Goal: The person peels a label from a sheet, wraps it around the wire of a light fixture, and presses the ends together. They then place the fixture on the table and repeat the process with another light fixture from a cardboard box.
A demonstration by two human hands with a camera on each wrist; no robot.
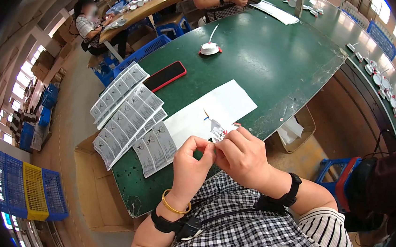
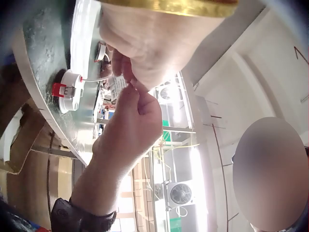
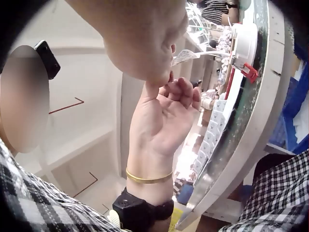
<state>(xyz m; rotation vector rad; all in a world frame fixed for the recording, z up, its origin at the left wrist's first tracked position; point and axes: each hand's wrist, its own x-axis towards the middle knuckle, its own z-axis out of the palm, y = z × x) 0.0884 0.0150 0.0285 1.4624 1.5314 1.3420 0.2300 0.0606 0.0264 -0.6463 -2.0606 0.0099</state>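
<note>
Both hands meet over the near table edge, thumbs and forefingers pinched together at a small printed label (image 1: 217, 131). My left hand (image 1: 192, 165), with a gold bangle, pinches from the left; my right hand (image 1: 244, 158) pinches from the right with curled fingers. The label (image 2: 117, 86) hangs at the fingertips, around a white cable. That cable runs to a round white downlight (image 2: 71, 92) with red clips, which stands on the table below and is mostly hidden by the hands in the head view. Brown and blue wire ends (image 1: 206, 115) stick out past the label.
Sheets of grey labels (image 1: 130, 113) lie left on the green table (image 1: 261, 49), beside a red-cased phone (image 1: 165, 76). White paper (image 1: 230, 100) lies beneath the work. Another downlight (image 1: 209, 48) stands further back. A cardboard box (image 1: 301, 130) sits at right; people work opposite.
</note>
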